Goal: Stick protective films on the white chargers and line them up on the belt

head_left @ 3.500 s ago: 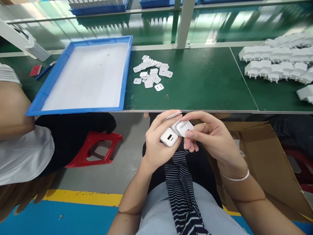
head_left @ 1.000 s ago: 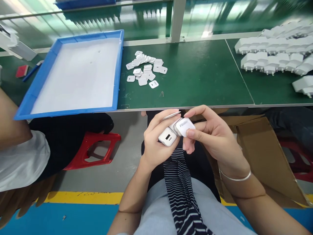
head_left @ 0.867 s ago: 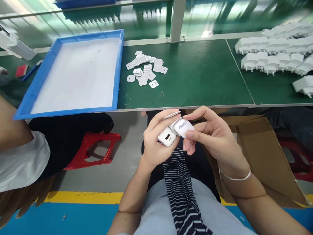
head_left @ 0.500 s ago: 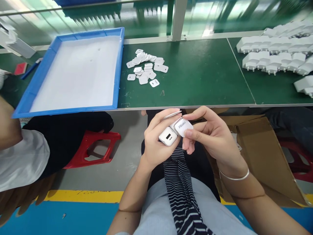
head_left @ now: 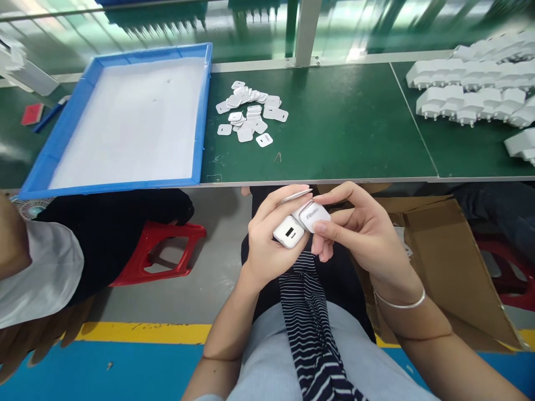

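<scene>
My left hand [head_left: 265,234] is wrapped round a white charger [head_left: 288,231], whose end face with two port slots points up at me. A thin white plate [head_left: 296,195] sticks out between the fingers of that hand. Between thumb and fingers, my right hand [head_left: 359,228] pinches a white rounded-square cover plate [head_left: 315,216] with grey lettering, held right beside the charger's end. Whether the lettered plate touches the charger I cannot tell. Both hands are over my lap, just in front of the bench edge.
On the green bench [head_left: 351,122] lies a loose pile of white cover plates [head_left: 246,111]. A blue tray [head_left: 199,139] with a white lining is at left, rows of white chargers [head_left: 468,100] at right. Below are a cardboard box [head_left: 455,267], a red stool [head_left: 184,267] and a neighbouring person's arm [head_left: 12,239].
My hands and what they hold stay almost the same. The view shifts very slightly, and the neighbouring person's arm at left has moved a little.
</scene>
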Available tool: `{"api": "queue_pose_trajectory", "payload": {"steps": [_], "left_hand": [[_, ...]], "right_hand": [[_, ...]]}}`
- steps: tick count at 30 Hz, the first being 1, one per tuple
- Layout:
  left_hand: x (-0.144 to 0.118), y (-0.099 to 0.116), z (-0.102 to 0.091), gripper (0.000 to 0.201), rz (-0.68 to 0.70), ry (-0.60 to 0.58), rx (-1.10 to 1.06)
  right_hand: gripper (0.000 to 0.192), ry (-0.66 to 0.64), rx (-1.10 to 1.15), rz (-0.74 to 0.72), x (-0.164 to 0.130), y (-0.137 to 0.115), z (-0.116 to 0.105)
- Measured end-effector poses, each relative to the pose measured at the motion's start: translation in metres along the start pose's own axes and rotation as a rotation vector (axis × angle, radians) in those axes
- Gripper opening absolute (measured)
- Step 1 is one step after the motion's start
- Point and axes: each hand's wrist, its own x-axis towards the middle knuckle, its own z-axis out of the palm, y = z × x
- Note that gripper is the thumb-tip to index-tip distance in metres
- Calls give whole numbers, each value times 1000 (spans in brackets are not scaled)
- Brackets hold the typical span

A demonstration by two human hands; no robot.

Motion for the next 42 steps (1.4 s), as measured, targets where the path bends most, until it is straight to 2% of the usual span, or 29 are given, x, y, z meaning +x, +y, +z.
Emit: {"api": "queue_pose_trajectory", "payload": {"steps": [9, 14, 20, 30, 42], "left_hand": [[-1, 0, 0, 37, -8, -4, 12], [0, 0, -1, 38, 21, -13, 8], [-1, -2, -1, 38, 40, -26, 32], [-2, -3, -1, 39, 54, -8, 35], [-4, -3, 2, 37, -29, 20, 34]], "right_hand": [[27, -9, -7, 36, 0, -1, -2], [39, -61, 28, 140, 6, -4, -5], [40, -93, 77, 241, 9, -6, -8], [45, -89, 70, 254, 14, -4, -7], [44, -39, -21, 234, 18, 0, -6]]}}
